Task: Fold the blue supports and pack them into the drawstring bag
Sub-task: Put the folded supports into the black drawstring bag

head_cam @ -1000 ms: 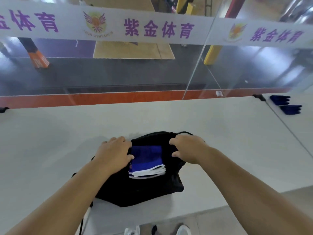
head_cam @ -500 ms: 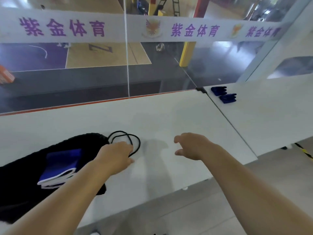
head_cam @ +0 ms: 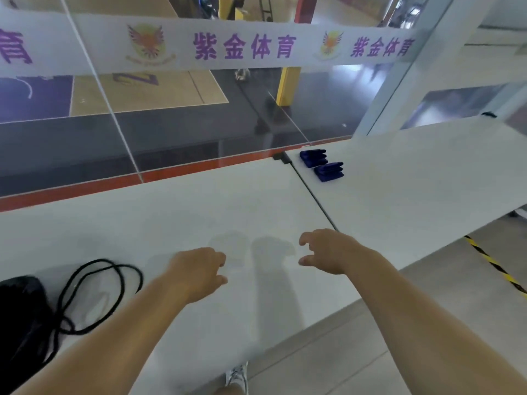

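I am seeing two bare arms reaching out from the bottom of the view. No sleeves are showing on them, and they are bare all the way down to the edge. The left hand (head_cam: 196, 273) is wearing no glove, ring, or watch that I can see. The right hand (head_cam: 328, 252) is bare too. The fingers (head_cam: 306, 240) are short and rounded. Down at the bottom edge, a white shoe (head_cam: 236, 376) with laces is peeking out.
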A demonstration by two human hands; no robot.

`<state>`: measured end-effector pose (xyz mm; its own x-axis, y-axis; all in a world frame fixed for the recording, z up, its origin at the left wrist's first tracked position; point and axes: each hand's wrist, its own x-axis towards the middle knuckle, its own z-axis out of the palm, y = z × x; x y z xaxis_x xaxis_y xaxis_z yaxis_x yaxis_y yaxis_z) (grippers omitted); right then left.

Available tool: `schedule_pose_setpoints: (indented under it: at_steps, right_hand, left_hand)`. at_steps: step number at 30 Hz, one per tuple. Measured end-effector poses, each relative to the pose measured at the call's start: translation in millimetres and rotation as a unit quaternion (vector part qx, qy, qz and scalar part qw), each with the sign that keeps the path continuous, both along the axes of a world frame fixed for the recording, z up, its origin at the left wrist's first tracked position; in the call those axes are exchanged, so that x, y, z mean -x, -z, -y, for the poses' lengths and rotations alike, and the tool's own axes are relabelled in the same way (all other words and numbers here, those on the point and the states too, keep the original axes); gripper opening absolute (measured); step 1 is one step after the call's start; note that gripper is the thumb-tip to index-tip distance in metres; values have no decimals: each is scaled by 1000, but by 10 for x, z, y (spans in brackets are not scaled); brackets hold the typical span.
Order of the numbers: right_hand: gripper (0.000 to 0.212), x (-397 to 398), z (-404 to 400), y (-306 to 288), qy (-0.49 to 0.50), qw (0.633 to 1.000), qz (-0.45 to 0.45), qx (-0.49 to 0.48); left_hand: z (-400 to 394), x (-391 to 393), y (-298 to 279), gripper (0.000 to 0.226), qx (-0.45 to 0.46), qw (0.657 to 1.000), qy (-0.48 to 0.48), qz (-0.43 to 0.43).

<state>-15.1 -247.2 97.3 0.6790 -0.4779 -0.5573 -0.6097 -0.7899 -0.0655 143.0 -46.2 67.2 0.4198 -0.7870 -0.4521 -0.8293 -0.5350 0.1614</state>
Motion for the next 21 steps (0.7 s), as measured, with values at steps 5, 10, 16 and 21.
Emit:
schedule_pose_setpoints:
  at_steps: [5, 10, 16, 21]
  right_hand:
    - [50, -195, 662, 62, 41, 999, -13, -14]
    - [48, -305, 1279, 133, 63, 998, -21, -15]
    - [45, -384, 1989, 302, 92, 996, -12, 2]
    - [39, -505, 2630, 505, 86, 993, 46, 71]
  left_hand:
    - [785, -295, 107, 41, 10, 1000, 20, -10]
    - [1466, -514, 184, 41, 10, 999, 40, -25]
    - [2098, -632, 303, 40, -2, 999, 45, -25]
    - [2585, -628, 384, 39, 1, 1000, 2, -21]
